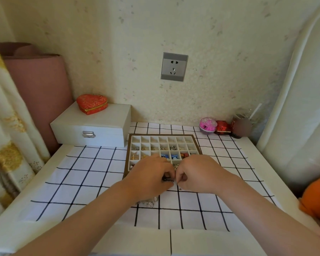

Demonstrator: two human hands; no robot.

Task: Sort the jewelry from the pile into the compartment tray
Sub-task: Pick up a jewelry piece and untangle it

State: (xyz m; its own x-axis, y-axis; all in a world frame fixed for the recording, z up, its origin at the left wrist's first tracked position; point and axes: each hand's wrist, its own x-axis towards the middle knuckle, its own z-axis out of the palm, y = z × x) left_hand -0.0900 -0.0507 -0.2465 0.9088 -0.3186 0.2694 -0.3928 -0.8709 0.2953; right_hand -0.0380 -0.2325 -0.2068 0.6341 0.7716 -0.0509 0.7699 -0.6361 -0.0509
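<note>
**Surfaces and finishes, as observed**

Table cloth (103, 174): matt white weave with dark grid lines.
Compartment tray (161, 135): matt pale lining, brown rim.
Box (100, 122), left of frame: smooth satin white, with a bright metal clasp (88, 134).
Heart case (92, 104): red patterned fabric, gold trim.
Socket plate (174, 67): grey, brushed-looking.
Dark jewelry piece (167, 179), centre: glossy.

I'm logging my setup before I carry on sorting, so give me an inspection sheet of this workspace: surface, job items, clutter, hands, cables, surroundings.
Surface: white table under a grid-patterned cloth.
Job's things: compartment tray, middle rows partly filled, back row looks empty; jewelry pile in front of it, partly hidden by the left wrist.
Clutter: white box with a red heart box on top; pink tin at back right.
Hands: left hand pinches a small dark piece; right hand curled beside it, grip unclear.
Cables: nothing seen.
Surroundings: wall socket; curtain at left.
</note>
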